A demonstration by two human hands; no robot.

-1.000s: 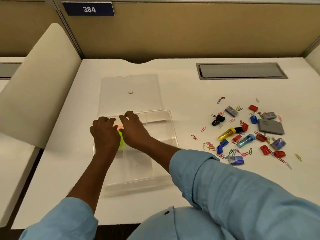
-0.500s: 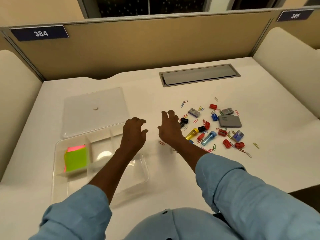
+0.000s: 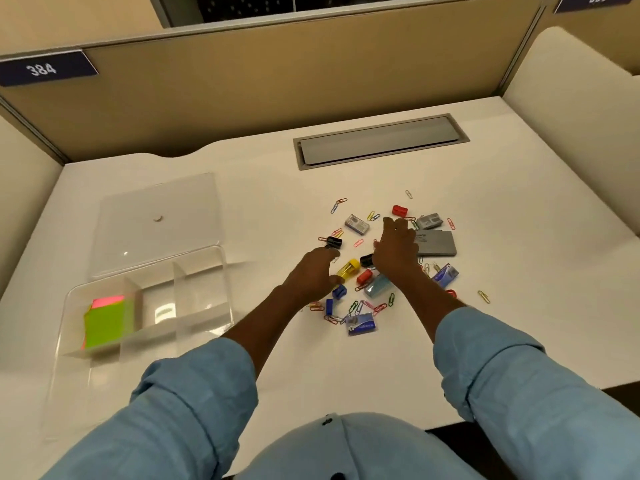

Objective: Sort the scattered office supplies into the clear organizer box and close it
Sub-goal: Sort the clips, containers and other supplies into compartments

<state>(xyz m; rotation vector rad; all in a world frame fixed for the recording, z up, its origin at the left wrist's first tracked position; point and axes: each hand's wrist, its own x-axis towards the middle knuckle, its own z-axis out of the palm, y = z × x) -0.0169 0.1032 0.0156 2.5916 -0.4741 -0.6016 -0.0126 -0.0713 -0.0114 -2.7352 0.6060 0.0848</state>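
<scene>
The clear organizer box (image 3: 207, 318) stands open at the left of the desk, with green and pink sticky notes (image 3: 107, 322) in its left compartment. Its clear lid (image 3: 156, 220) lies flat behind it. Scattered supplies lie at centre right: coloured paper clips (image 3: 356, 306), a yellow sharpener (image 3: 348, 268), a black binder clip (image 3: 333, 241), red clips (image 3: 400, 210), staple boxes (image 3: 362, 323) and a grey case (image 3: 438, 243). My left hand (image 3: 311, 275) hovers over the pile's left side, fingers apart, holding nothing. My right hand (image 3: 396, 249) spreads over the pile's middle, fingers apart.
A grey cable hatch (image 3: 379, 140) is set in the desk behind the pile. Tan partition walls (image 3: 277, 81) close off the back, and cream side panels (image 3: 571, 98) stand at both sides. The desk's front edge runs at lower right.
Both hands left the organizer box, with the sticky notes now lying in it, and moved right to the scattered pile. The view swung right.
</scene>
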